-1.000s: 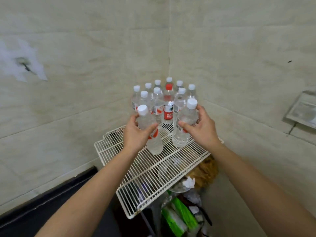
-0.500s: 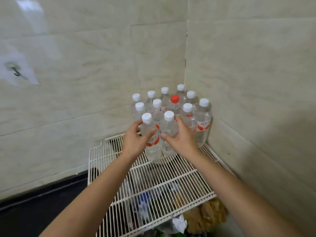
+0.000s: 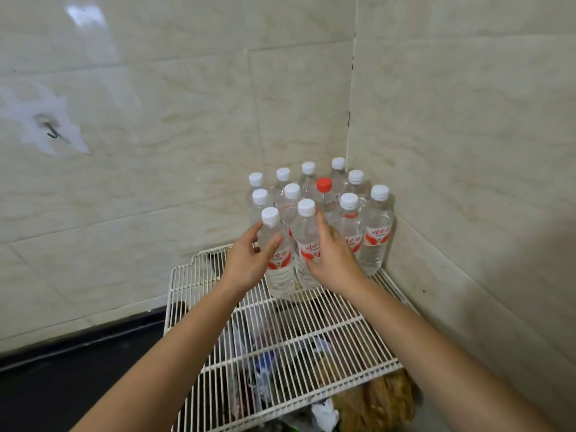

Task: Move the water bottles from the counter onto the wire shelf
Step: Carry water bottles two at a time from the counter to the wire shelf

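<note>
on the wire shelf (image 3: pixel 280 347): two front bottles stood upright, bases on the wires, side by side and touching.
left hand (image 3: pixel 249 263): thumb and fingers curled round the left front bottle (image 3: pixel 280 272) at its label, from the bottle's left.
right hand (image 3: pixel 330 263): wrapped round the right front bottle (image 3: pixel 307 244) from its right side, fingers reaching up toward the shoulder.
bottle cluster (image 3: pixel 352 219): stood just behind the held pair, packed into the wall corner, the red-capped bottle (image 3: pixel 324 185) among them.
long axis: vertical for both held bottles, caps pointing up, barely tilted.
key relation: each bottle lay straight ahead of its own hand; neither hand was clearly nearer.
judgement: both looked seated, so the hands would need to let go outward, not forward into the cluster.
</note>
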